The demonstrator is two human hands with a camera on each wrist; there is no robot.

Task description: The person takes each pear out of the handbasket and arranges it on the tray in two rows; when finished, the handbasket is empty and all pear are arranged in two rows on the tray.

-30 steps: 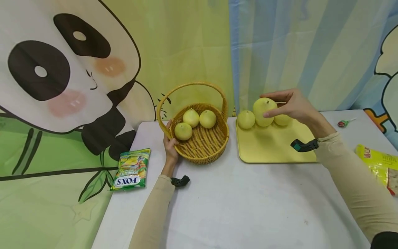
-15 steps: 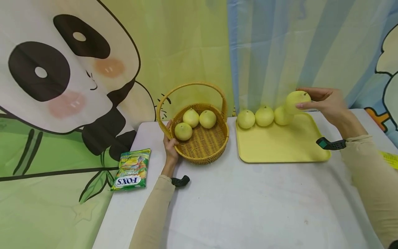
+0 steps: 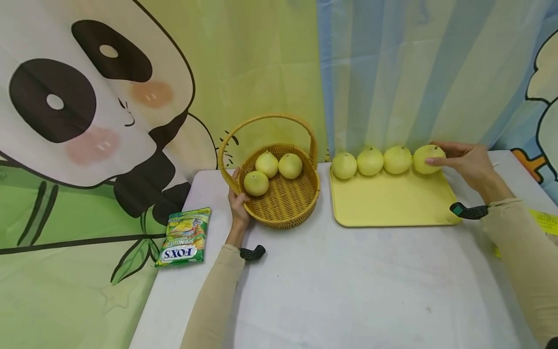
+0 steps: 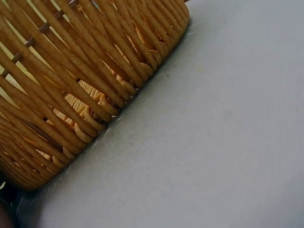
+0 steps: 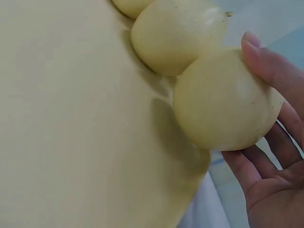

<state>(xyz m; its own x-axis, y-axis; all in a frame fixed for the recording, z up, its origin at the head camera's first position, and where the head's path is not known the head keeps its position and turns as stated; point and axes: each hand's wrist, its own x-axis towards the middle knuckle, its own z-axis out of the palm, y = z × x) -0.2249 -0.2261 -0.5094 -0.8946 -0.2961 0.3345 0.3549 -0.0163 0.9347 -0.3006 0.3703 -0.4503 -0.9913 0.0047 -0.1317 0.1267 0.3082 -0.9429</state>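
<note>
My right hand [image 3: 468,165] holds a round pale yellow pear [image 3: 427,159] between thumb and fingers at the far right corner of the yellow tray [image 3: 394,208]. In the right wrist view this pear [image 5: 225,99] overlaps the neighbouring pear [image 5: 178,35], its shadow falling on the tray. With it, several pears line the tray's back edge, the leftmost pear [image 3: 344,166] at the far left corner. My left hand [image 3: 239,203] grips the left side of a wicker basket [image 3: 285,213], thumb at the rim. Inside the basket lie three pears [image 3: 267,165]. The left wrist view shows the basket's woven side [image 4: 80,80].
A green candy bag [image 3: 184,237] lies on the white table [image 3: 340,286] at the left edge. At the right, a yellow packet [image 3: 545,222] is partly hidden behind my right sleeve. The basket's tall handle [image 3: 270,116] arches up; a printed curtain [image 3: 279,58] hangs close behind.
My right hand has carried its pear from above the row rightward, then lowered it to the row's right end at the tray. The left hand and basket have stayed put.
</note>
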